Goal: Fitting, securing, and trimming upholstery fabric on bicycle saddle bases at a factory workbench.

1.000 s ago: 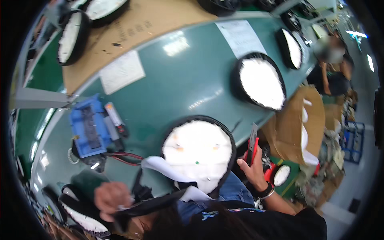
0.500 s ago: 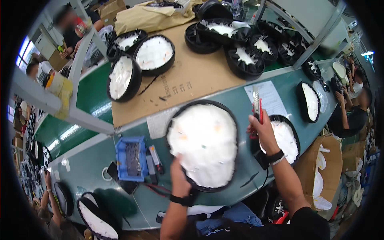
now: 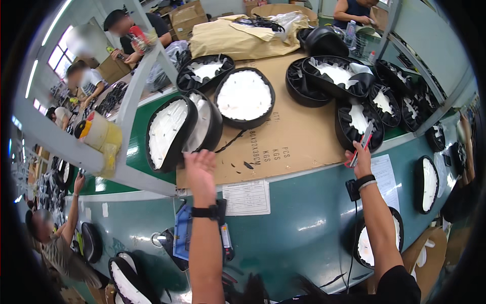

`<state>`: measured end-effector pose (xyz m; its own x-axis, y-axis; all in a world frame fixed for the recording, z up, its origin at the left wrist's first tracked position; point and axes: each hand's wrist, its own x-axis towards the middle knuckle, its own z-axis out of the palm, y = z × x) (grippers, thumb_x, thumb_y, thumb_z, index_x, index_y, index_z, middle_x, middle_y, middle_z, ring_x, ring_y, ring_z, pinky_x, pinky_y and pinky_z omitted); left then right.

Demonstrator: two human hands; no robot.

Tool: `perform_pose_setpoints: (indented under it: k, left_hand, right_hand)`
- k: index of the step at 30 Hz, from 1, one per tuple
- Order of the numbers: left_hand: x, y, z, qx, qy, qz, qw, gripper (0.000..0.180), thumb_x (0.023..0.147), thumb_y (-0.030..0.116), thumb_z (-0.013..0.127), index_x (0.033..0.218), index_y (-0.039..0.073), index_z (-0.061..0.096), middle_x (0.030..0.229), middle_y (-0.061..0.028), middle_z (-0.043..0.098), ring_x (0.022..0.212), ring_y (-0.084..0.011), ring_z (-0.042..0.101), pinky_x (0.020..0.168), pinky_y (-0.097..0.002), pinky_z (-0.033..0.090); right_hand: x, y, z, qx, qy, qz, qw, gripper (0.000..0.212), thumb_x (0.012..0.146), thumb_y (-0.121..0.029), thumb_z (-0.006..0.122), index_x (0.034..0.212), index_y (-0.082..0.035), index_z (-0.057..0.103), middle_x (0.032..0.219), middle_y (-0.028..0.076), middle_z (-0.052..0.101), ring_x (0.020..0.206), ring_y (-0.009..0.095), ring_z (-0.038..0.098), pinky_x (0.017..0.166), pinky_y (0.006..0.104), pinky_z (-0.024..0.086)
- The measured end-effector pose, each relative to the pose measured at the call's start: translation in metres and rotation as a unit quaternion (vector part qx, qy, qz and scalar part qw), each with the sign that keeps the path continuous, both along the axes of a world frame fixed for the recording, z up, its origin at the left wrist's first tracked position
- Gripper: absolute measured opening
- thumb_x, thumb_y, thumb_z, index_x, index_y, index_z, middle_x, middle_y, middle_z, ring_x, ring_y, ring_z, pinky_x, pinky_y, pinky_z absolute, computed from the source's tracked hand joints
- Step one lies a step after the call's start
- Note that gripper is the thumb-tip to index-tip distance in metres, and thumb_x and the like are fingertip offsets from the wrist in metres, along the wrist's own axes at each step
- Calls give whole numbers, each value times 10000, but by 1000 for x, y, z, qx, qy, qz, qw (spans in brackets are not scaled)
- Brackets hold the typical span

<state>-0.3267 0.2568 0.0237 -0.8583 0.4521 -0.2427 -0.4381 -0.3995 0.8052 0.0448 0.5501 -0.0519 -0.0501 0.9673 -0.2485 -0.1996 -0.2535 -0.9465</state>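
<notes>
My left hand (image 3: 199,169) is stretched forward over the edge of the flat brown cardboard sheet (image 3: 283,137), fingers spread and holding nothing. It sits just in front of the round black shell with a white padded lining (image 3: 202,126), which leans tilted against a second black shell of the same kind (image 3: 167,133) at the sheet's left end; whether my fingertips touch the rim I cannot tell. A black band (image 3: 205,212) circles that wrist.

My right hand (image 3: 361,163) is closed around a red-handled utility knife with a grey blade (image 3: 360,144), blade pointing up and away from me, held over the near edge of the cardboard beside a black shell with crumpled white lining (image 3: 357,122).

Another round black shell with a smooth white face (image 3: 244,96) lies flat farther back on the cardboard. A white printed paper sheet (image 3: 246,197) lies on the green worktable (image 3: 304,223) between my arms. A blue plastic tray (image 3: 182,238) sits beneath my left forearm.
</notes>
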Motion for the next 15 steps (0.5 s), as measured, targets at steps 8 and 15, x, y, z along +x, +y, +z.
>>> perform_pose_setpoints:
  k: [8,15]
  left_hand:
    - [166,-69,7,-116,-9,-331,937,660,888,405,648,1364,57,349,1169,-87,592,1077,-173,540,897,-316,409]
    - [272,-185,-38,-239,-72,-181,951,669,917,296,610,1408,2,264,1348,-181,413,1196,-240,445,1018,-324,354]
  right_hand:
    - [30,-259,88,-247,79,172,950,331,878,-170,651,1134,-59,474,866,69,595,725,241,666,623,332,569]
    - [135,-410,112,-211,-199,515,807,348,843,-268,720,1089,-63,582,745,-5,609,627,73,598,531,210,449]
